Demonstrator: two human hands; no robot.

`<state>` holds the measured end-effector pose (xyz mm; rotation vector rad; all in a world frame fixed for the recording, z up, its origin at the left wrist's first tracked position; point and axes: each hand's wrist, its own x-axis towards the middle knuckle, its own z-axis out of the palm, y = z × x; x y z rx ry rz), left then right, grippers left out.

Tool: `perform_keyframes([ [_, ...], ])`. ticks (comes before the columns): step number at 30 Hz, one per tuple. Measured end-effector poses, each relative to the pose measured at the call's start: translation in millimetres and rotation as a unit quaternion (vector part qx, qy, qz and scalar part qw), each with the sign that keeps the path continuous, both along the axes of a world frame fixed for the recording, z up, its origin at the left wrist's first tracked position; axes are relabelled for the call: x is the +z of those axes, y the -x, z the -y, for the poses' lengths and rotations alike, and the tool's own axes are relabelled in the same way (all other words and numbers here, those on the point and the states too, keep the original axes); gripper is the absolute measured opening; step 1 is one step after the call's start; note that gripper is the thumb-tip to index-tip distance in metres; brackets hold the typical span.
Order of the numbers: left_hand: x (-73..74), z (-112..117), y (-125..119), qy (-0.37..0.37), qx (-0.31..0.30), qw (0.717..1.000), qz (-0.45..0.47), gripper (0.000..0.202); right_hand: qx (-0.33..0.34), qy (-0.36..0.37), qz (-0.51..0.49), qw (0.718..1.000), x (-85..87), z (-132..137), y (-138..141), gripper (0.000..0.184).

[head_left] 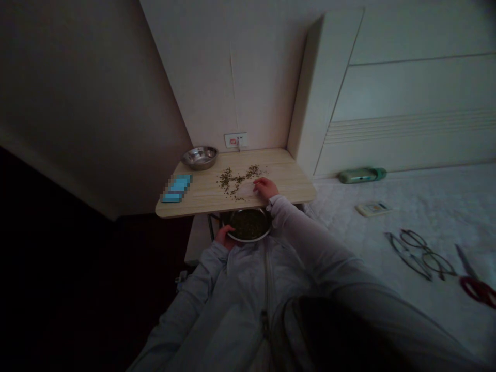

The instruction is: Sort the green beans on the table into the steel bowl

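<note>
Small greenish-brown grains (pixel 234 179), which look like dried beans, lie scattered over the pale wooden tabletop (pixel 289 175). Over the table, my right hand (pixel 266 189) is closed, its fingers pinched at the edge of a pale, see-through flat piece (pixel 246 191) among the grains; its exact kind is unclear. Below the table's front edge, a round metal bowl (pixel 250 240) holds a mass of dark greenish grains. My left hand (pixel 225 237) grips the bowl's left rim, thumb on the inside and the other fingers mostly hidden beneath.
An open steel bowl (pixel 200 158) stands at the table's back left, with a blurred blue packet (pixel 177 188) before it. A wall socket (pixel 236 140) is behind. On the bed lie a green bottle (pixel 362 175), a white remote (pixel 372 208), glasses (pixel 437 262) and red-handled scissors (pixel 477 289).
</note>
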<state>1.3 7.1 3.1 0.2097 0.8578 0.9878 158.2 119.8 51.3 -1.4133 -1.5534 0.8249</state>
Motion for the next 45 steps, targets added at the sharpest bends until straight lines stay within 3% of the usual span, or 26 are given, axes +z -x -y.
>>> perform_keyframes([
  [15,5.1,2.4,0.0,0.011,-0.007,1.0,-0.003,0.043,-0.01,0.0,-0.055,0.998,-4.5,-2.6,-2.1,0.019],
  [45,-0.6,0.5,1.1,-0.007,-0.003,1.0,0.003,0.041,-0.016,-0.026,0.005,1.0,-12.3,-5.9,-3.1,0.019],
])
